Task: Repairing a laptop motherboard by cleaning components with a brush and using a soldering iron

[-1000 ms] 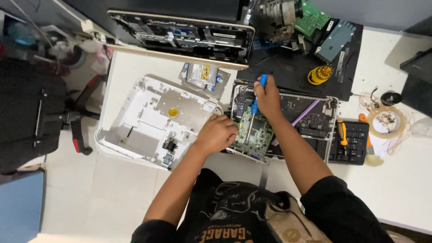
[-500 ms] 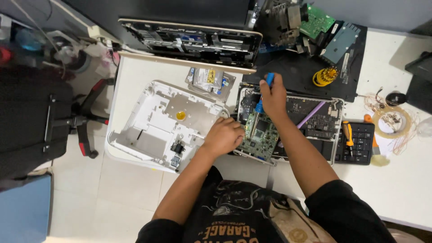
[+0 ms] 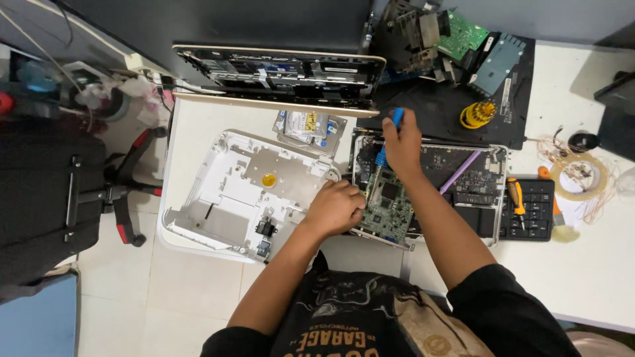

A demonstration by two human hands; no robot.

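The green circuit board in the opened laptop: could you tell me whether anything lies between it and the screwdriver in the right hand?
Nothing visible does. The right hand holds the blue screwdriver over the green circuit board; the left hand rests at the board's left edge.

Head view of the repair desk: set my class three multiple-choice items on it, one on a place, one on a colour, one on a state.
1. Where does the white laptop shell lie?
A. left of the opened laptop base
B. on the black keypad
C. on the floor

2. What colour is the handle of the screwdriver in the right hand?
A. red
B. blue
C. green

3. How is the left hand placed?
A. raised off the desk
B. gripping the yellow part
C. closed, resting at the edge of the green circuit board

Answers: 1 A, the shell sits beside the opened laptop base, on its left. 2 B, blue shows above and below the fist. 3 C, its knuckles meet the board's left edge.
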